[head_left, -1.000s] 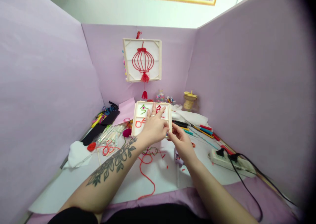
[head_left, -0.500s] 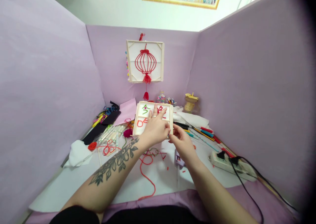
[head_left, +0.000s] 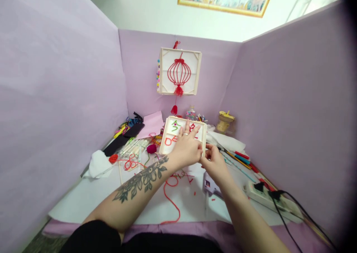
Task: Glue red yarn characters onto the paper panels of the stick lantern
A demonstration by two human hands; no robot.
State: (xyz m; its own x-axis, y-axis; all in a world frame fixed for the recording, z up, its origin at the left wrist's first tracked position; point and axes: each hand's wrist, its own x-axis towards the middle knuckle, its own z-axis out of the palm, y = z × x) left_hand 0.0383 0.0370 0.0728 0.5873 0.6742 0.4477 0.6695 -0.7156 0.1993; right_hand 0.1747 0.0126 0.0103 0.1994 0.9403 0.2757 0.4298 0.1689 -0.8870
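Observation:
A white framed board (head_left: 170, 131) with pale stick edging is tilted up in front of me. Green, red and orange yarn characters show on its face. My left hand (head_left: 187, 148) lies across the front, fingers spread over the red character and covering much of the lower half. Its thumb is bent near the lower right corner. At that corner, my right hand (head_left: 213, 159) pinches the board's edge between thumb and fingers. Whether a small piece is between the fingertips is hidden. Below the right wrist lies a pale purple glue gun (head_left: 211, 186).
A lantern frame (head_left: 180, 72) hangs at the back wall. Red yarn (head_left: 172, 200) trails over the white table cover. Left lie white cloth (head_left: 97, 164), stick packs (head_left: 134, 147) and a magenta yarn ball (head_left: 151, 149). A power strip (head_left: 275, 200) with black cables and several pens (head_left: 242, 156) lie right.
The whole view has shifted, so everything appears farther right. Both hands keep nearly the same place on the board.

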